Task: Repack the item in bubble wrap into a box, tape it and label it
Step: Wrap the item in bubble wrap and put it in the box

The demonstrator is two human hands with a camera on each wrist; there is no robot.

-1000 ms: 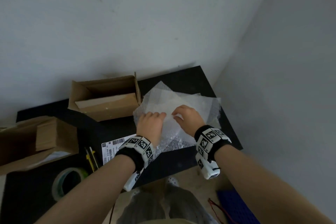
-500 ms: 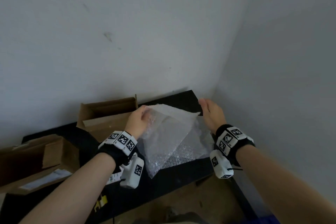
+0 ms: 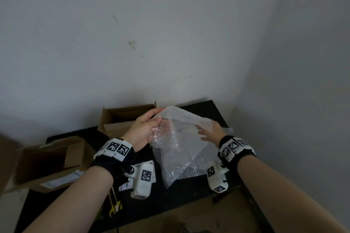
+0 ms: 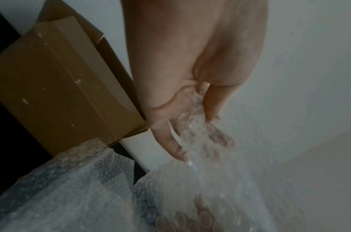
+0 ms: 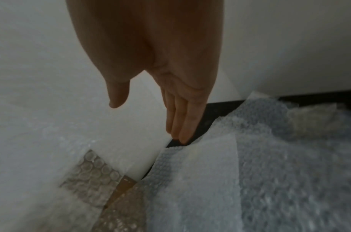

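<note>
The left hand (image 3: 142, 131) pinched the top corner of the bubble wrap (image 3: 181, 149), holding the sheet raised above the black table (image 3: 191, 200). The right hand (image 3: 211, 133), fingers straight and thumb apart, was beside the sheet's right edge; contact unclear. An open box (image 3: 121, 119) stood just behind the left hand, near the wall (image 3: 151, 43).

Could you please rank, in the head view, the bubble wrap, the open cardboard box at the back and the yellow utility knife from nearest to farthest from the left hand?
1. Bubble wrap: pinched in the left hand.
2. Open cardboard box: just behind that hand, by the wall.
3. Yellow utility knife: at the table's near edge, below the left forearm.
</note>
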